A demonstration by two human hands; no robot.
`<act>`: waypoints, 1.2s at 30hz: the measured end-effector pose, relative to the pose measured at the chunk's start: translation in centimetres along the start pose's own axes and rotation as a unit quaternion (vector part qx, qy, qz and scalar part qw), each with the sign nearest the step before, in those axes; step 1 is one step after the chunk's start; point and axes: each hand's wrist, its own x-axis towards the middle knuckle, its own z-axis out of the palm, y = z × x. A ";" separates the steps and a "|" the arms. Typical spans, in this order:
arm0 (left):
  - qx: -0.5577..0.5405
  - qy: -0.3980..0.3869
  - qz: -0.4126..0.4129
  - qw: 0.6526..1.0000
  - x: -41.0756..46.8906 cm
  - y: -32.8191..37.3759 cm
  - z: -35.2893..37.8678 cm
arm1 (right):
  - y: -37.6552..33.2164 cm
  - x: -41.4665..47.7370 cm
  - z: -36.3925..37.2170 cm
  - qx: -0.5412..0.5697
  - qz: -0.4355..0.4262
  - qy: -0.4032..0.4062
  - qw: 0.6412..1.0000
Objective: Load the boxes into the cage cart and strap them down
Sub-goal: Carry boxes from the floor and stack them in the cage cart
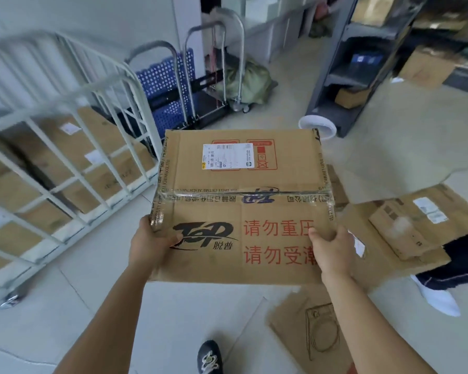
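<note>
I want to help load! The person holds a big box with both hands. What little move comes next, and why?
Probably swing the box left toward the cage cart. The left hand and right hand grip its near corners, it is off the floor, and the cart with stacked boxes stands on the left.

Tiled floor (pixel 114 306) bears cage cart (pixel 41 115), flattened cardboard (pixel 292 330) and trolleys (pixel 165 85).

Arms stretched forward; left grip (pixel 149 244), right grip (pixel 333 249) clasp box (pixel 243 182) sides, thumbs on top.
</note>
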 end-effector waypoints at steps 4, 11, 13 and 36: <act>-0.010 0.042 0.009 0.999 4.0 1.3 -6.2 | -8.0 -0.6 4.3 0.003 -0.052 -0.006 0.999; -0.024 0.121 0.017 0.992 8.3 2.7 -15.7 | -18.8 -1.7 11.4 0.022 -0.114 -0.042 0.992; -0.024 0.139 0.015 0.990 8.9 3.0 -17.6 | -21.1 -1.9 12.8 0.020 -0.131 -0.052 0.990; -0.095 0.339 -0.013 0.936 24.2 12.6 -34.7 | -55.2 0.7 28.8 0.022 -0.340 -0.161 0.926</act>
